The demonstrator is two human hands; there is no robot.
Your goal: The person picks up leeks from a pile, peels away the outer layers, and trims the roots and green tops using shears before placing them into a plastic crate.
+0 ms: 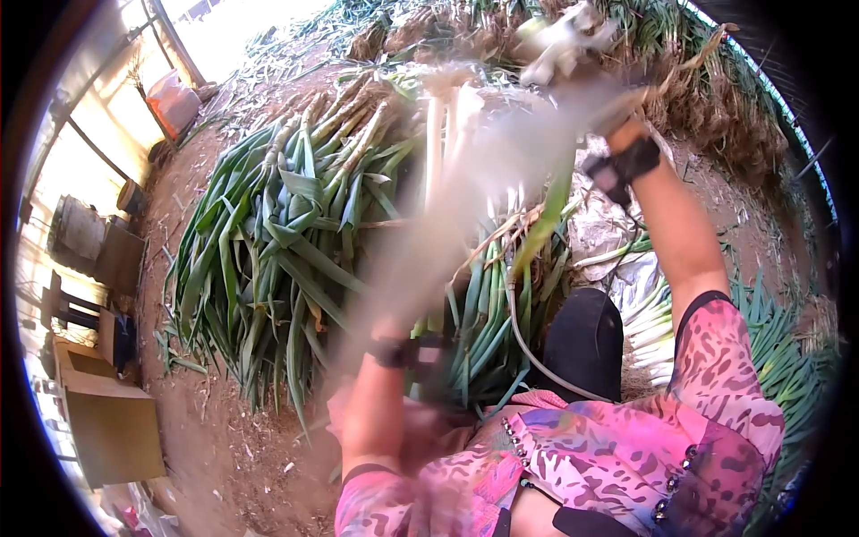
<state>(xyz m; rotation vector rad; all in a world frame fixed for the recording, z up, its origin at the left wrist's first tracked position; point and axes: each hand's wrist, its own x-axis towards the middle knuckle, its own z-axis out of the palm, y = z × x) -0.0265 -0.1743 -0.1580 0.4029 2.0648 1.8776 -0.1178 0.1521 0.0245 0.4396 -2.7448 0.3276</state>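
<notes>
Motion smears both of my hands. My left hand (386,313) is low in the middle, just beyond its dark wristband, over the leaves of the green onions. My right hand (610,109) is raised at the upper right, beyond a black wristband. A pale blurred streak (465,201) runs between the two hands; I cannot tell what it is. A blurred whitish bunch (564,45) and a dry leaf (693,61) show right by my right hand. Below hangs a yellow-green leaf (548,219). Large green onions (268,206) with rooty ends lie heaped left of my hands.
More green onions with roots (716,107) are piled along the back. White-stemmed onions (651,322) lie right of my dark-clad knee (583,336). A thin grey hose (528,345) curves before me. Boxes (112,430) line the left wall; soil and leaf scraps cover the floor.
</notes>
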